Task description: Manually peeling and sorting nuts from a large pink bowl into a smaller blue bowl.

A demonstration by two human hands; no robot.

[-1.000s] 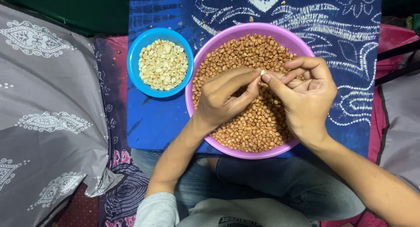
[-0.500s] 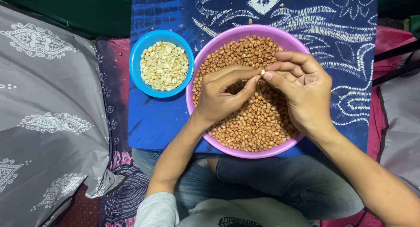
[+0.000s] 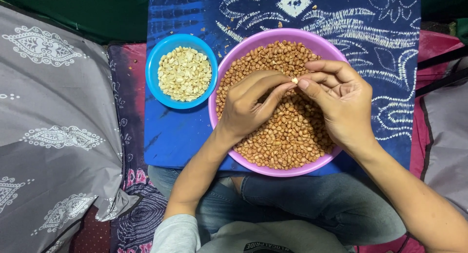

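- Sitting cross-legged in blue jeans (image 3: 312, 204), the person has everything laid out right in front of the knees.
- Biggest thing in view is the grey pillow (image 3: 53, 126) with white ornaments, off to the left side.
- Next, the blue tie-dye cloth (image 3: 370, 33) with white swirly patterns covers the flat board that works as a desk, and both bowls sit on it.
- The purple bowl (image 3: 273, 38) is in the middle, pretty much full of brown, skin-on peanuts (image 3: 282, 141).
- The smaller blue bowl (image 3: 161, 50) sits just beside it on the left, nearly touching, holding pale skinned peanuts (image 3: 185, 72).
- The left hand (image 3: 251, 107) hovers over the purple bowl, fingers curled, thumb and forefinger reaching to the right.
- The right hand (image 3: 343, 104) is over the bowl's right half, palm partly turned up, fingers bent inward.
- Both grips meet over the middle of the purple bowl, fingertips pinched closed on one single pale peanut (image 3: 294, 80), held between the two hands just above the brown pile.
- A few tiny bits of skin (image 3: 280, 25) are scattered on the cloth above the purple bowl.
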